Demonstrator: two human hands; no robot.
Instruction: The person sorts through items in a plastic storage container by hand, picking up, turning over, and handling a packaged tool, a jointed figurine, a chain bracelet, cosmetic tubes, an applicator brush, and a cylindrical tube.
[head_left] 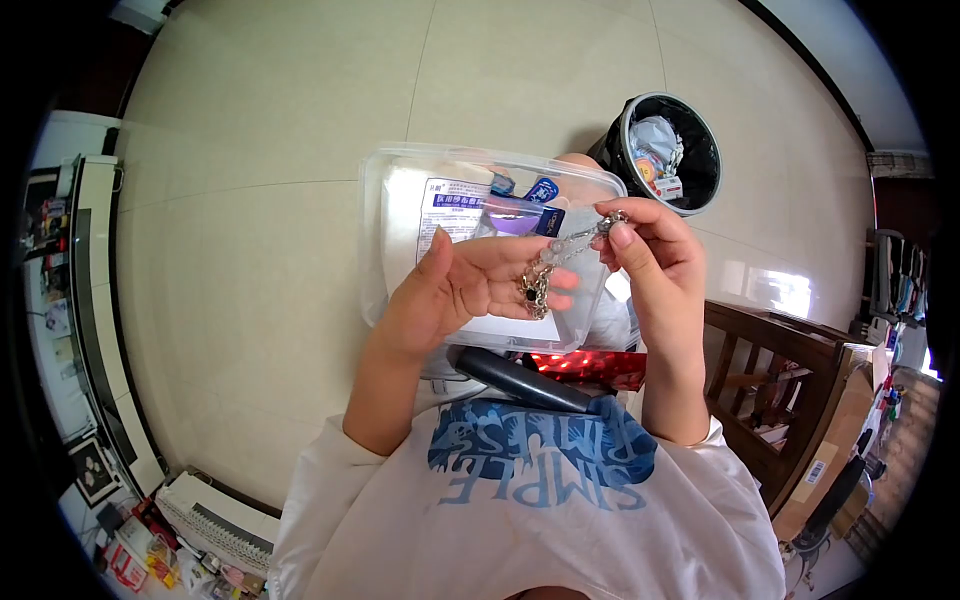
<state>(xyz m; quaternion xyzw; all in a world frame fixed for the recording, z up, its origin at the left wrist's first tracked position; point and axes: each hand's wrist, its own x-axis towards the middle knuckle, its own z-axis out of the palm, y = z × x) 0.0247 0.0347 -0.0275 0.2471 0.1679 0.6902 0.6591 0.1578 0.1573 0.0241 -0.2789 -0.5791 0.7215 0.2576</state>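
Lightly grips silvery chain (537, 290) in right hand's (662, 255) closed fingers, draping over left hand's (455, 290) open ones; shows Chinese-labelled package (403, 210) beneath them, shirt (540, 545) reading "SIMPLE" behind.

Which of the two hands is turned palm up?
The left hand, with the silvery chain draped across its fingers. The right hand instead pinches the chain's other end between thumb and fingers.

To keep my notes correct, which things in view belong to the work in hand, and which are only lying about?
In the work:
chain, draped over the left hand
right hand, pinching one end
clear box beneath, probably

Apparently just lying about:
lined bin
shiny red wrapping
dark tube
wooden furniture
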